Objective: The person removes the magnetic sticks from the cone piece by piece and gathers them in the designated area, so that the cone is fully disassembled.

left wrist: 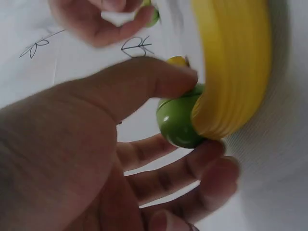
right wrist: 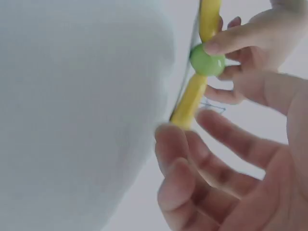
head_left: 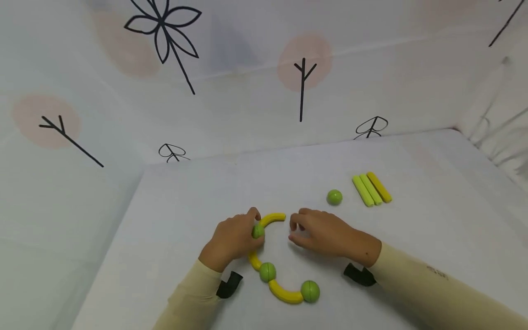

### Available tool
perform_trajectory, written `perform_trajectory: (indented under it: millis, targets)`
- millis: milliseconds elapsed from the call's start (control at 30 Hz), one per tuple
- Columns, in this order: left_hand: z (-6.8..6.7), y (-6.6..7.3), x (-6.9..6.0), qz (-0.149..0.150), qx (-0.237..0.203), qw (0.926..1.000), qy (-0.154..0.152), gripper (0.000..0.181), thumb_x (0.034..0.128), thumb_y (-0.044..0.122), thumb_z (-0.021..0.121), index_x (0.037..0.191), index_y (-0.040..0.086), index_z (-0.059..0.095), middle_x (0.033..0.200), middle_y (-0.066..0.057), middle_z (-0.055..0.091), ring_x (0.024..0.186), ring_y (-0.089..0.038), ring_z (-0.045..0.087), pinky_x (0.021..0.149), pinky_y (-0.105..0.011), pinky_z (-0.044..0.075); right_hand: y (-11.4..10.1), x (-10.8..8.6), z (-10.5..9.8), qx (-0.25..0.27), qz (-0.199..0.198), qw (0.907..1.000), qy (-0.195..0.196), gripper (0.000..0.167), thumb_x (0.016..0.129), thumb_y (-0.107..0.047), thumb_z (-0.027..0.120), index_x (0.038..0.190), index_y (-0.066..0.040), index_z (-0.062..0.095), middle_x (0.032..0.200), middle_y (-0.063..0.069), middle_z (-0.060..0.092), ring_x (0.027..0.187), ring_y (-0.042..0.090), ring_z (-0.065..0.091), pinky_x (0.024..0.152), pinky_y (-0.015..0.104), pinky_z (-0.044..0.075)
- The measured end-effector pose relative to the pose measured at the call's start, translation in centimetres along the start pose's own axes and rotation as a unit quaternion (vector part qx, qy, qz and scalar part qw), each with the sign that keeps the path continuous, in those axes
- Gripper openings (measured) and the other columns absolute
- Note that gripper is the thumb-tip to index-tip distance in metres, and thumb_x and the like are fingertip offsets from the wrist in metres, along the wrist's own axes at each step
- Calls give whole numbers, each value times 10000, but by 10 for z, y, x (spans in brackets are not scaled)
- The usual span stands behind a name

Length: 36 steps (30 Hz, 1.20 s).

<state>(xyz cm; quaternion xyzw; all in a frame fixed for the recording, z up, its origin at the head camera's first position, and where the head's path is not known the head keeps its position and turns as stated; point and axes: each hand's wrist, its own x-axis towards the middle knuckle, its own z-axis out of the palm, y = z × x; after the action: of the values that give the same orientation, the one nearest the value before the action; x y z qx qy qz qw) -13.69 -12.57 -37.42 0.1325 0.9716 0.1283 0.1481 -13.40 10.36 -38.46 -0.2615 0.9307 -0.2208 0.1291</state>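
Note:
My left hand (head_left: 233, 238) pinches a green ball (head_left: 258, 231) between thumb and fingers. In the left wrist view that ball (left wrist: 177, 120) touches the end of a yellow curved piece (left wrist: 236, 62). A second yellow curved piece (head_left: 273, 218) joins the ball's far side. Towards me, the curved chain continues through another green ball (head_left: 267, 272) and a yellow arc (head_left: 286, 293) to an end ball (head_left: 310, 291). Just right of the chain's far tip hovers my right hand (head_left: 323, 233), fingers loosely bent and holding nothing; the right wrist view shows its fingertips (right wrist: 175, 185) near that tip.
A loose green ball (head_left: 334, 197) lies beyond my right hand. Beside it are two lime-green sticks (head_left: 363, 190) and a darker yellow stick (head_left: 379, 187). A white cloth with line drawings (head_left: 302, 91) rises behind the white table surface (head_left: 185, 192).

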Motion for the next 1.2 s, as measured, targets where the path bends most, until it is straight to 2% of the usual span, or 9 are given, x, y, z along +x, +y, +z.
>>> perform_trajectory:
  millis: [167,300,433,600,800,967,1200]
  targets:
    - [5,3,7,349,-69,9971,670,407,924,290,729,1262,132,565,945,-31,665,625,-134,517,542,-261,425,-1,19,-4,-326,4,9990,317,419,929,-284,710,1305,-134,601,1185,78,600,698,111,562,653,268,515]
    - [9,5,13,411,-58,9953,874,396,934,293,718,1274,138,589,1044,-59,687,642,-133,521,557,-263,441,1,30,-6,-498,73,9984,261,483,939,-264,701,1379,-125,556,1194,110,588,682,123,558,629,268,508]
    - [10,8,19,445,-66,9953,860,385,937,291,715,1273,137,608,1049,-54,688,683,-136,538,598,-284,467,4,40,-7,-601,140,9979,185,433,950,-213,685,1353,-88,586,1135,119,598,713,137,568,648,285,521]
    - [8,12,28,655,-105,9940,870,364,951,275,698,1275,128,620,1017,-41,682,723,-135,551,635,-288,489,10,47,-8,-734,215,9969,163,281,944,-136,683,1212,-56,666,1035,99,645,793,151,600,747,324,550]
    - [7,13,35,711,-311,9943,734,349,963,279,681,1281,149,620,1009,-23,667,766,-145,553,689,-304,498,14,49,-7,-753,209,9968,136,208,937,-115,690,1132,-52,653,991,82,700,854,171,646,789,339,562]
    - [10,12,36,673,-480,9944,656,338,970,300,669,1281,175,627,986,2,654,784,-136,552,709,-306,492,16,46,-6,-684,266,9973,8,195,944,-143,689,1108,-82,602,956,63,706,784,140,633,754,326,563]
    - [14,11,38,732,-504,9939,653,334,968,300,667,1282,191,628,967,23,642,782,-125,550,705,-295,483,21,35,-7,-687,27,9976,93,157,963,-104,651,1066,-55,544,894,86,676,696,142,581,684,305,542]
